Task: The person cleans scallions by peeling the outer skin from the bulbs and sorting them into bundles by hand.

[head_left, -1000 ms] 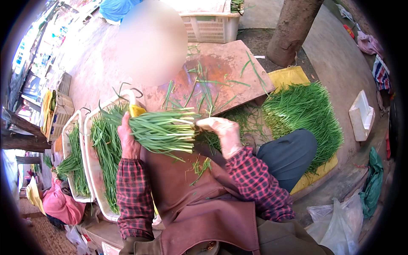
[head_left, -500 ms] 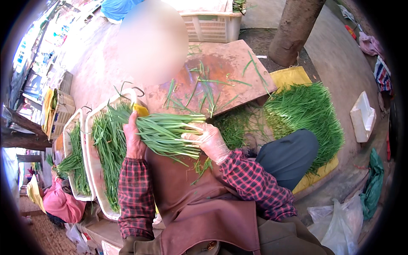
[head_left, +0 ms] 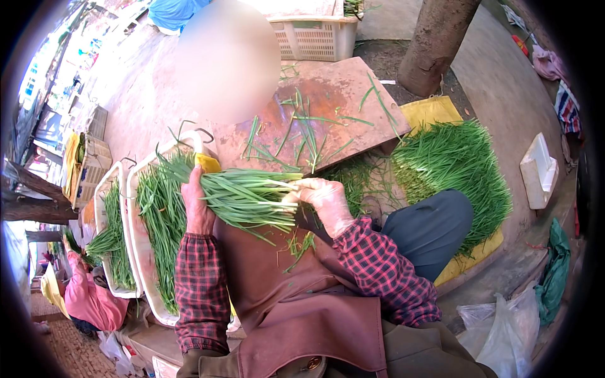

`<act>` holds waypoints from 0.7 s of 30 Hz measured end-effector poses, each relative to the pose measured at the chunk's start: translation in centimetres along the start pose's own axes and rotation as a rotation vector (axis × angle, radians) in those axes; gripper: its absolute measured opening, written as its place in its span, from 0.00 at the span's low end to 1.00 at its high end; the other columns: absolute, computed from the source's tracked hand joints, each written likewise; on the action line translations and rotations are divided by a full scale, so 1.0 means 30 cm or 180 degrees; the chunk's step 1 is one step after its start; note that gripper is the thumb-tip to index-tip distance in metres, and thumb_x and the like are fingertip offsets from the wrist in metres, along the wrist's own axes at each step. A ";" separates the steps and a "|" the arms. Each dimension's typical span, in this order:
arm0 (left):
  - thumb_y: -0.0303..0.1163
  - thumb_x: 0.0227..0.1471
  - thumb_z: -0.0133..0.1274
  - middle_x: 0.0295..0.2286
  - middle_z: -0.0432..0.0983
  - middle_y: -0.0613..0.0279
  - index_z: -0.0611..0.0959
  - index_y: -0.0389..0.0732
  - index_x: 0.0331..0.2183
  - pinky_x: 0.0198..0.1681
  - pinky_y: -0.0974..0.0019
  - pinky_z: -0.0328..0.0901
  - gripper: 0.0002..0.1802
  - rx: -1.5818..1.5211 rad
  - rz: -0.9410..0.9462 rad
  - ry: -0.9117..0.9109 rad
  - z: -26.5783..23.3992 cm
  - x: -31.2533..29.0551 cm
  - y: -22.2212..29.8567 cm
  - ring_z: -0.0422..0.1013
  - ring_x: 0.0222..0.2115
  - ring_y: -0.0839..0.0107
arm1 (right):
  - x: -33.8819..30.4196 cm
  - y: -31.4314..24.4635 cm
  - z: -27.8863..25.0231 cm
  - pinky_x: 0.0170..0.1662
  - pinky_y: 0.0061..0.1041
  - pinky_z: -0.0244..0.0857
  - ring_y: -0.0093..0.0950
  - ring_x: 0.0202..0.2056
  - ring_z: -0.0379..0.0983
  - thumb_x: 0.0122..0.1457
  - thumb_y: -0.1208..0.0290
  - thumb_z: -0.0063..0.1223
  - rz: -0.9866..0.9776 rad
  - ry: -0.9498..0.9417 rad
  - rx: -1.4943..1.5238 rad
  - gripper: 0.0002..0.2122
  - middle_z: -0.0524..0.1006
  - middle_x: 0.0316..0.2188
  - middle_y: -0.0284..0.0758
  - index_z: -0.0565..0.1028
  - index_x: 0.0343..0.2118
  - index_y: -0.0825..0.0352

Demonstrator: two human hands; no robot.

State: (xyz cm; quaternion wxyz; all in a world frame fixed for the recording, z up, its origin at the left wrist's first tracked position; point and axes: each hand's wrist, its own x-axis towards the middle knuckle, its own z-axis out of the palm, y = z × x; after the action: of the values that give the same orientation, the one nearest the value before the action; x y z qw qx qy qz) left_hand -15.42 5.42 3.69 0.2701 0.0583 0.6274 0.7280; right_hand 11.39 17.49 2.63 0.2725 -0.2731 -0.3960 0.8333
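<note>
My left hand [head_left: 198,205] is wrapped round a bunch of garlic chives [head_left: 246,196], near its leafy part, and holds it sideways above my brown apron [head_left: 271,271]. The pale stem ends point to the right. My right hand [head_left: 328,205], in a thin clear glove, has thumb and fingers pinched together at those ends. A few loose chive bits [head_left: 301,249] lie on the apron below the bunch. To the right, a thick heap of chives [head_left: 460,183] rests on a yellow sheet [head_left: 435,112].
A stained board [head_left: 362,85] with scattered leaves stands ahead. On my left are two white crates of chives, the nearer crate [head_left: 131,217] and the farther crate [head_left: 106,277]. A tree trunk [head_left: 438,47] rises behind the board. A person in pink [head_left: 94,299] works at far left.
My right hand has drawn back slightly to the right, from over the stems to pinching at their ends. The left hand and the bunch stay nearly in place.
</note>
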 end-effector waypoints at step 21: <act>0.33 0.61 0.53 0.31 0.75 0.62 0.75 0.34 0.44 0.30 0.65 0.73 0.14 -0.0055 -0.0180 -0.0004 -0.002 0.008 -0.025 0.76 0.28 0.69 | 0.020 0.011 0.033 0.48 0.19 0.68 0.17 0.41 0.74 0.58 0.75 0.64 0.0071 -0.0361 -0.0090 0.16 0.80 0.42 0.31 0.77 0.48 0.74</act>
State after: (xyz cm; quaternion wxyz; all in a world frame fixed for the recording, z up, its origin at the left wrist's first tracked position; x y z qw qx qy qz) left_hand -15.41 5.51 2.92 0.2915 0.0387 0.6223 0.7254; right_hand 10.22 17.21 2.77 0.2365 -0.2337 -0.4194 0.8447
